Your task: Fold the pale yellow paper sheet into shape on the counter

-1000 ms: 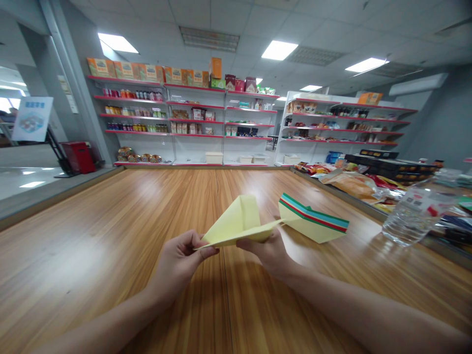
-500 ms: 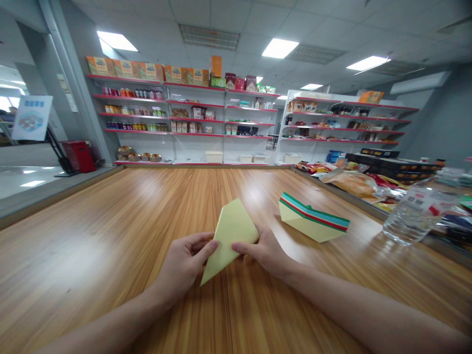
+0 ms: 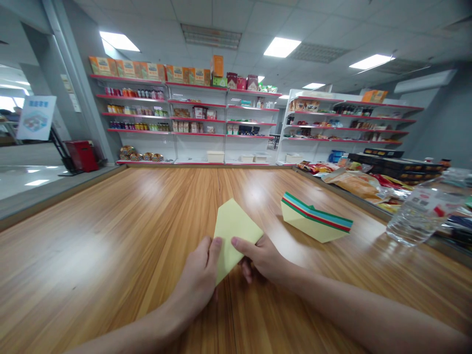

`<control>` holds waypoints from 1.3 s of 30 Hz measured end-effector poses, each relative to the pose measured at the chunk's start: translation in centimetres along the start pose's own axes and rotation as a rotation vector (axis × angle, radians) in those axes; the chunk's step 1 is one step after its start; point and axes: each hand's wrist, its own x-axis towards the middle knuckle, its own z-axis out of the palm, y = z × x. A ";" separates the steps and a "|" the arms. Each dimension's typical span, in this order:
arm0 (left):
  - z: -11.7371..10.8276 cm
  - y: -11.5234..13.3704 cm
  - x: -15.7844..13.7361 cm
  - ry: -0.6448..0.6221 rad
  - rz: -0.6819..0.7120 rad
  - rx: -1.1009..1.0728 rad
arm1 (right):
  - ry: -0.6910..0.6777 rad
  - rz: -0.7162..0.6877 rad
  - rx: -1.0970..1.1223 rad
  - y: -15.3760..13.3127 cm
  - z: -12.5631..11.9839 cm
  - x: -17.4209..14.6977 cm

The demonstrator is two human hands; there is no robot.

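A folded sheet of pale yellow paper [image 3: 233, 226] is held up over the table between my two hands. My left hand [image 3: 201, 275] grips its lower left edge, thumb lying on the near face and the fingers mostly hidden behind. On the right side my right hand [image 3: 267, 255] pinches the paper, its thumb pressed on the face and its fingers underneath. To the right a folded paper boat [image 3: 313, 221] rests on the wood, pale yellow below with green, blue, white and red stripes along its top edge. Neither hand touches the boat.
The wooden table [image 3: 121, 236] has a raised rim. A clear plastic bottle [image 3: 420, 211] stands at the right edge, near packaged snacks [image 3: 354, 184] and black boxes [image 3: 398, 167]. Stocked shelves [image 3: 199, 103] line the far side.
My left hand has shifted right and turned, now covering the paper's lower tip. The paper shows a wider face. My right hand keeps its grip, and the boat stays on the table.
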 end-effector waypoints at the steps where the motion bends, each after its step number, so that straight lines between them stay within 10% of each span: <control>1: 0.1 0.0 0.0 0.047 0.043 0.021 | -0.018 0.020 0.009 0.0 0.2 -0.1; 6: 0.2 0.3 0.0 0.036 0.160 0.003 | -0.236 0.189 -0.054 0.2 0.9 -0.7; 10: 0.1 0.1 0.2 -0.127 0.053 -0.154 | -0.263 0.295 -0.153 -0.4 1.4 -1.2; 17: 0.1 0.5 0.1 0.076 0.131 -0.069 | -0.318 0.289 -0.123 -0.7 2.4 -1.3; 22: 0.3 0.3 0.3 -0.061 0.034 -0.270 | -0.332 0.358 -0.113 -0.5 2.3 -1.0; 39: -1.4 0.0 1.8 -0.092 -0.099 -0.837 | -0.248 0.022 -0.306 0.8 0.9 -0.6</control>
